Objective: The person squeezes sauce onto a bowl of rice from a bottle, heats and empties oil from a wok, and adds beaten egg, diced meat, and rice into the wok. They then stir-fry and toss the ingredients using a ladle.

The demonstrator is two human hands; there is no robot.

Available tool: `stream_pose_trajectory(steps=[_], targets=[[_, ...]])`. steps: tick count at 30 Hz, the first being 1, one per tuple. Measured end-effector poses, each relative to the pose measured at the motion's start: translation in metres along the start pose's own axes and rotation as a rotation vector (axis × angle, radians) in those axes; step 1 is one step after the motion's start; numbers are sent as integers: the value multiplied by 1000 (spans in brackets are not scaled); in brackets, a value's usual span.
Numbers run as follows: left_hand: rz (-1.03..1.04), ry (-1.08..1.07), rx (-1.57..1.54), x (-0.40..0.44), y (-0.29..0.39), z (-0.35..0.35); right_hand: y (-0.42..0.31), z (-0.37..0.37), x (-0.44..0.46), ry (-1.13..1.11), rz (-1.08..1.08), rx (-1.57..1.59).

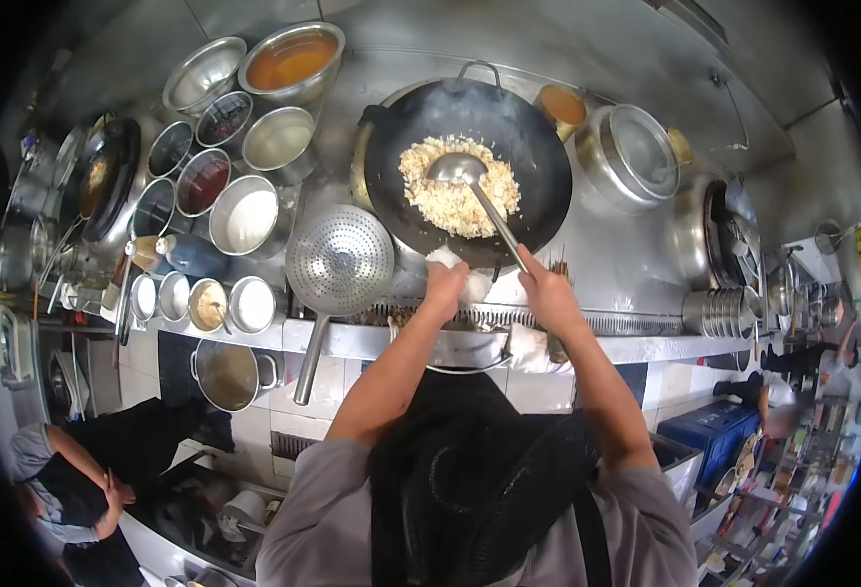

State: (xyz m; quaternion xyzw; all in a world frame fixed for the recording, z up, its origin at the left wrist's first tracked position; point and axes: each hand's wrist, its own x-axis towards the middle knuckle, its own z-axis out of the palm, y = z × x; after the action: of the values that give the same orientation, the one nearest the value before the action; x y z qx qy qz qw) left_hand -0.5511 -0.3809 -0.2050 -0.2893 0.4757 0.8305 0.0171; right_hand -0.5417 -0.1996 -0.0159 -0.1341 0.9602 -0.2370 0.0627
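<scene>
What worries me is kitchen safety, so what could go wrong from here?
The left hand grips a white cloth near the steaming wok; if it slips, fingers might get burned. A hard push of the ladle could spill rice. The strainer has its handle jutting past the counter edge, where the left forearm might catch it.

The wok (538, 210) lies at the upper centre of the frame, with the fried rice (465, 220) in it and the ladle's bowl (457, 168) on the rice. The perforated strainer (339, 259) lies just left of the wok, its handle pointing down. Left of both, bowls and pots (245, 215) stand close together toward the upper left. Below them, four small containers (208, 304) form a row. Right of the wok stands the lidded pot (629, 161); the stacked pans (719, 313) lie lower right of that pot.
</scene>
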Motion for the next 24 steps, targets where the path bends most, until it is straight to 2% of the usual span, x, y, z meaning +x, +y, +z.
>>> stream_pose_trajectory(steps=[1,4,5,8,9,10,11,12,14,15,17,18,20,21,22,24], targets=[[43,35,4,1,-2,1,5,-8,5,32,-69,96],[-10,16,25,4,-4,-1,-21,-6,-4,114,-48,131],[-13,13,24,3,-4,1,-16,9,-3,97,-13,40],[-85,35,11,-7,17,1,13,20,-1,-121,0,32],[-106,-61,-70,-8,22,-1,22,8,-6,-114,-3,29],[-125,-153,-154,-9,29,-1,28,-8,-14,-37,-112,96],[-127,-153,-153,-12,34,-2,33,-21,-27,37,-211,168],[-210,-132,-175,-21,47,1,34,-32,-40,37,-205,171],[-302,-104,-192,-46,50,2,39,-48,-69,-15,188,-35],[-213,-107,-269,-62,47,7,54,-48,-85,-13,186,-34],[-17,-125,-308,-62,45,21,86,-40,-93,109,19,-103],[-36,-106,-306,-70,35,16,82,-45,-102,84,27,-98],[-162,-89,-199,-84,35,5,47,-80,-110,-117,98,58],[-178,54,-205,-121,55,13,48,-104,-119,-144,-20,111],[-60,-122,-285,-161,69,9,34,-146,-124,-315,14,126],[-89,-116,-185,-219,106,17,22,-213,-141,-675,83,150]])
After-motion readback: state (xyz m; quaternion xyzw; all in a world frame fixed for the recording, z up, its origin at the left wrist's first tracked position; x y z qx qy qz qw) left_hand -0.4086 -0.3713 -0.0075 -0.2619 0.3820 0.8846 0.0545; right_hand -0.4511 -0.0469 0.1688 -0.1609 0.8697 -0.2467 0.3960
